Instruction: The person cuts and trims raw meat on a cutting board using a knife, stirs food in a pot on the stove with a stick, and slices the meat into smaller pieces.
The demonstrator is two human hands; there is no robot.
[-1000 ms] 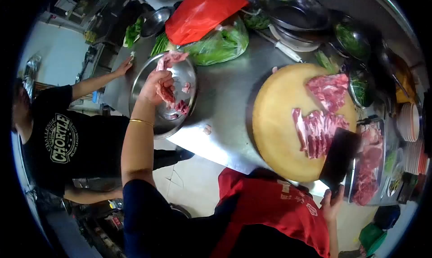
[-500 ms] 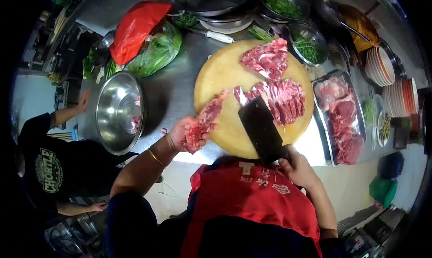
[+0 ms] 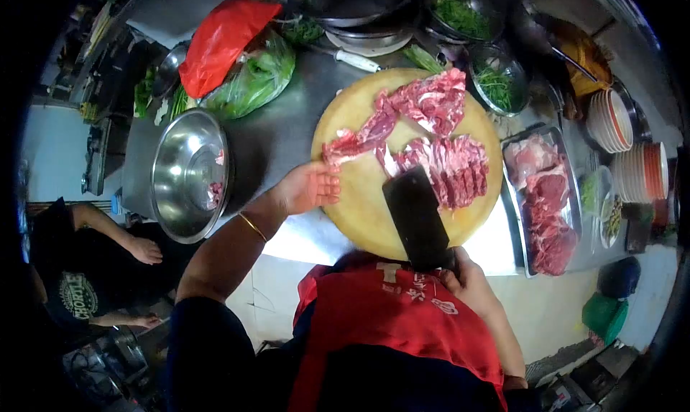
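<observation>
My left hand point(image 3: 310, 187) is empty, its fingers apart at the left edge of the round cutting board point(image 3: 359, 221). Just above it lies a long strip of meat point(image 3: 363, 135), which reaches up to a larger meat piece point(image 3: 435, 102) at the back of the board. Sliced meat point(image 3: 449, 169) sits in a row on the board's right half. The handle of a black cleaver point(image 3: 417, 214) is in my right hand point(image 3: 463, 272), near the board's front edge. The cleaver's blade lies over the board, its tip close to the slices.
A steel bowl point(image 3: 172, 175) with meat scraps stands left. Behind are a red bag point(image 3: 226, 42), bagged greens point(image 3: 255, 81), a white-handled tool point(image 3: 357, 60) and stacked pans point(image 3: 352, 2). A meat tray point(image 3: 528, 232) and bowl stacks point(image 3: 636, 171) are right. Another person point(image 3: 79, 290) is far left.
The meat strip has gone from my left hand onto the board, and that hand has opened. Earlier this hand was over the steel bowl. The other person's hand has come away from the table.
</observation>
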